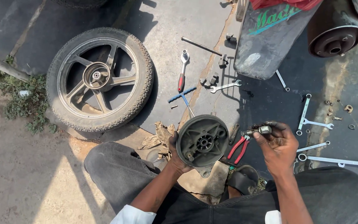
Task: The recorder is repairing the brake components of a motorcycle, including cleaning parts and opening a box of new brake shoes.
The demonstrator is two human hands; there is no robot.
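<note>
My left hand [175, 155] grips a round, greasy brake drum plate [202, 141] by its left rim and holds it upright above my knees. To the right, my right hand [277, 147] pinches a small metal part [261, 130] between the fingertips, just apart from the plate's right edge. Red-handled pliers [238, 148] lie on the ground between the two hands.
A motorcycle wheel [100, 79] lies flat at the left. Several spanners [313, 124] are spread at the right, a ratchet wrench [182, 70] and a blue T-handle [182, 96] at the centre. A motorcycle mudguard [266, 41] and exhaust [335, 27] hang above. A dirty rag [158, 139] lies by my knee.
</note>
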